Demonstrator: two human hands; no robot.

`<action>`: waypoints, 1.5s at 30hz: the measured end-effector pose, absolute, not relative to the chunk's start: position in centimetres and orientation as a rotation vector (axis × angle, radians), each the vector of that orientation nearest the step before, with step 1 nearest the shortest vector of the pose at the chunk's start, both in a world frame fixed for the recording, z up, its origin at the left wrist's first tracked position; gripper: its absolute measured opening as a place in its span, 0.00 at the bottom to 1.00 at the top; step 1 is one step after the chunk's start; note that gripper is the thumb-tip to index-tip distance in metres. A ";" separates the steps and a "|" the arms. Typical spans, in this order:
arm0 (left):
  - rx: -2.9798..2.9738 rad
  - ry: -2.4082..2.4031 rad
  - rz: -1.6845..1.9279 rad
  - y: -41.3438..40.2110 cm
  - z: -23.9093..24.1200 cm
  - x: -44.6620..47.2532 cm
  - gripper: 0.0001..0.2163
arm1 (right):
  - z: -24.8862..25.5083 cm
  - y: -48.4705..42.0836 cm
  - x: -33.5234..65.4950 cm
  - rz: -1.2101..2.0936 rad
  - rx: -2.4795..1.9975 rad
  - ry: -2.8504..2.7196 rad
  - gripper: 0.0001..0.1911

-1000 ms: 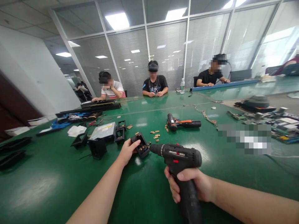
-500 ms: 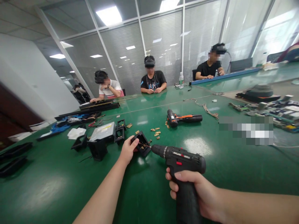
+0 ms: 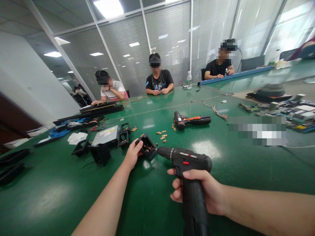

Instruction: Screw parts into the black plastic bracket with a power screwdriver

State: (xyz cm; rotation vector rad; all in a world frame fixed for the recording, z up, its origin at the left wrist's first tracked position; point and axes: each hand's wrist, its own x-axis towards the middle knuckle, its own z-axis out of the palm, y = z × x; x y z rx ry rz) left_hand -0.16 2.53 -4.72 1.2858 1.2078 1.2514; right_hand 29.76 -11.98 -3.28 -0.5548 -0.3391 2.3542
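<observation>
Wrapped round the grip of a black cordless drill (image 3: pixel 188 160) is my right hand (image 3: pixel 201 186), its index finger stretched beside the trigger. The drill points left, and its thin bit reaches into a black plastic box-shaped housing (image 3: pixel 147 147). My left hand (image 3: pixel 134 152) grips that housing by its left side, thumb on the near rim, with the open face tilted toward the drill. Small brass-coloured parts show inside it; whether the bit's tip touches one, I cannot tell. Just beyond lie several small brass plates (image 3: pixel 162 135) on the green table (image 3: pixel 137 200).
A second drill (image 3: pixel 192 120) lies farther back. On the left are a silver metal box (image 3: pixel 105 136), several black housings (image 3: pixel 100 154) and blue material (image 3: pixel 57 132). Circuit boards (image 3: pixel 295 113) lie at the right. Three people sit across the table, near a bottle (image 3: pixel 189 80).
The camera view has shifted slightly, moving the scene up and left. My right fingers have loosened a little from the trigger area. The bit stays inside the housing.
</observation>
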 end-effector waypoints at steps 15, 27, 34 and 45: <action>1.288 1.206 1.245 2.1 -4.0 0.6 0.29 | -3.5 -11.4 30.0 2.389 -0.331 -0.318 0.24; 1.405 1.213 1.227 1.5 -3.0 1.5 0.27 | -3.2 -12.7 29.7 2.296 -0.406 -0.256 0.17; 1.436 1.229 1.260 1.8 -3.4 1.3 0.27 | -3.0 -12.8 29.8 2.292 -0.406 -0.245 0.18; 1.407 1.236 1.232 2.3 -3.7 0.8 0.28 | -3.1 -11.1 30.1 2.356 -0.384 -0.394 0.29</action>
